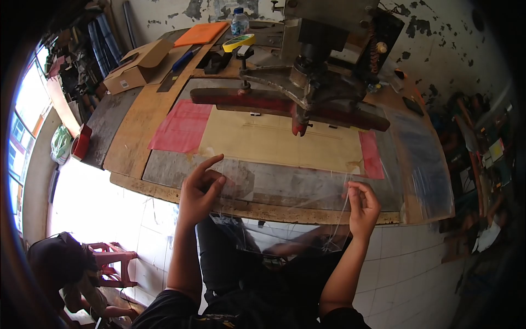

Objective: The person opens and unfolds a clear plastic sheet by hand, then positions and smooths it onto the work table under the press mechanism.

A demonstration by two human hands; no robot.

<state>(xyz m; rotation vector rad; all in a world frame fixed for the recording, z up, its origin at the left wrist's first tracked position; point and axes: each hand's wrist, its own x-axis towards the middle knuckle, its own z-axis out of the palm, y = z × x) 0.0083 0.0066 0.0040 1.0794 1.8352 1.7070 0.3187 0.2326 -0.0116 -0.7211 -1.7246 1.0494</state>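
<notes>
while the right hand (363, 204) pinches the edge of a clear, thin plastic film (296, 237) between thumb and fingertips, the left hand (201, 191) is held at the other side with the forefinger stretched out and the thumb apart from it; whether it grips the film too, i cannot tell. the film lies across the near edge of the wooden tabletop (147, 184) and hangs down in front of the person's lap. in my judgement, the step in hand is the positioning of this film, and the next move calls for both hands to keep it flat and straight toward the long, cream-coloured rectangular sheet (274, 137), under the red and dark metal press bar (241, 101). counting the things, i find two hands, one film between them, one press bar, one cream sheet, and two pinkish-red strips (178, 126), one at each end of that sheet. farther back there are one yellow tape roll (239, 43), one clear bottle with blue cap (239, 23), one flat orange folder (201, 33) and one open brown cardboard box (137, 67). more clear plastic (430, 170) lies at the right, but its layers cannot be counted.
</notes>
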